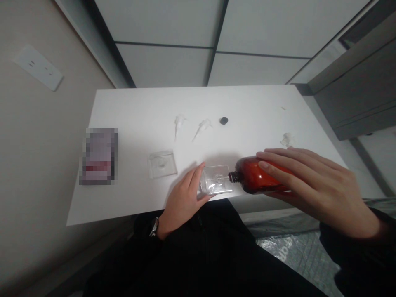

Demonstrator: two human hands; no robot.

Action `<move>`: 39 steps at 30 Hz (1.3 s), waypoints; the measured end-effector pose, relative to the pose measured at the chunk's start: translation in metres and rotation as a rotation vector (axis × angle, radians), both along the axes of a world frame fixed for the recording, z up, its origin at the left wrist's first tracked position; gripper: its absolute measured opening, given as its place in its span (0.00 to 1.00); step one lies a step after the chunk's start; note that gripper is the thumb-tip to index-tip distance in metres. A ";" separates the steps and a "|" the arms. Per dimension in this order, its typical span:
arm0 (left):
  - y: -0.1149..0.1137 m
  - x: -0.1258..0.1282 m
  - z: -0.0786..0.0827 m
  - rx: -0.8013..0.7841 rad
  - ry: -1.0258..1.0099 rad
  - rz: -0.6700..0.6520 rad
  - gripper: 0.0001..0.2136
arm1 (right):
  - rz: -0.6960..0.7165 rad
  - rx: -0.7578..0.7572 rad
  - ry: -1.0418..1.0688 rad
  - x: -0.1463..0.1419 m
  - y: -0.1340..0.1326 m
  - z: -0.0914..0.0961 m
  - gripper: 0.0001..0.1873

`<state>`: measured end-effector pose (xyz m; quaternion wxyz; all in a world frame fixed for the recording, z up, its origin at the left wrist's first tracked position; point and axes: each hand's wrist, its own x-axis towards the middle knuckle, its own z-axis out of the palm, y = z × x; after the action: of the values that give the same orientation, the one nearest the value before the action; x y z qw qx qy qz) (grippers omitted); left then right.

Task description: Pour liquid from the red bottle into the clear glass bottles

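Note:
My right hand (315,181) is wrapped round a reddish-brown glass bottle (256,175), tipped nearly on its side. The bottle's uncapped threaded neck points left, over the rim of a small clear square container (216,180). Thumb and fingers of my left hand (185,192) grip that container at its left side, by the table's front edge. Clear liquid seems to lie in it. To the left sits a clear square lid (162,163) with a round mark in its middle. Farther back lies a small black cap (224,120).
On the white table (139,111) lie two wispy white pieces (202,127), a crumpled whitish scrap (287,139) and, at the left, a pixelated rectangular object (99,156). A wall with a socket plate (38,67) bounds the left; panelled doors (163,62) stand behind.

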<state>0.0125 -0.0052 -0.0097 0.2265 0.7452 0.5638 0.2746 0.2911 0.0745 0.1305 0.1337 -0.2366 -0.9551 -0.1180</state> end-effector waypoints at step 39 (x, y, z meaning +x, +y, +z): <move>0.000 0.000 0.002 -0.017 0.017 0.005 0.48 | 0.025 0.038 -0.062 -0.001 0.002 0.009 0.29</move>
<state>0.0129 -0.0047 -0.0081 0.2273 0.7443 0.5697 0.2641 0.2904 0.0765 0.1398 0.1101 -0.2185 -0.9592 -0.1417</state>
